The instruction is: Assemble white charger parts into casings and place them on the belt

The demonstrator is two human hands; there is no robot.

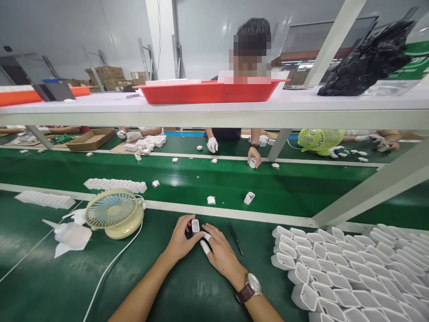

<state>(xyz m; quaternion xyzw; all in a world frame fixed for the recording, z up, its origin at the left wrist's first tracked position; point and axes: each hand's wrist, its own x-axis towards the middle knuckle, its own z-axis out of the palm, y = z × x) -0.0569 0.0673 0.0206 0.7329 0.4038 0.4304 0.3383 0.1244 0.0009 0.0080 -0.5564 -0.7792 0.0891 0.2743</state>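
My left hand (182, 239) is closed around a small white plastic housing (195, 226), with thumb and fingers at its sides. The housing's open end faces up toward me. Close beside it, my right hand (221, 252) has its fingers extended and a little apart, with white covers on the thumb and one finger. Nothing shows in its grasp; whether its fingertips touch the housing I cannot tell. A pair of dark tweezers (233, 237) lies on the green table (201, 290), just right of that hand.
Rows of white housings (338, 268) fill the right side. At left stand a yellow fan (115, 212) with a white cable and a squeeze bottle (72, 233). Beyond runs a green conveyor belt (181, 179) carrying small white parts. A co-worker's hand (254, 156) holds a housing there. A shelf (208, 117) crosses above.
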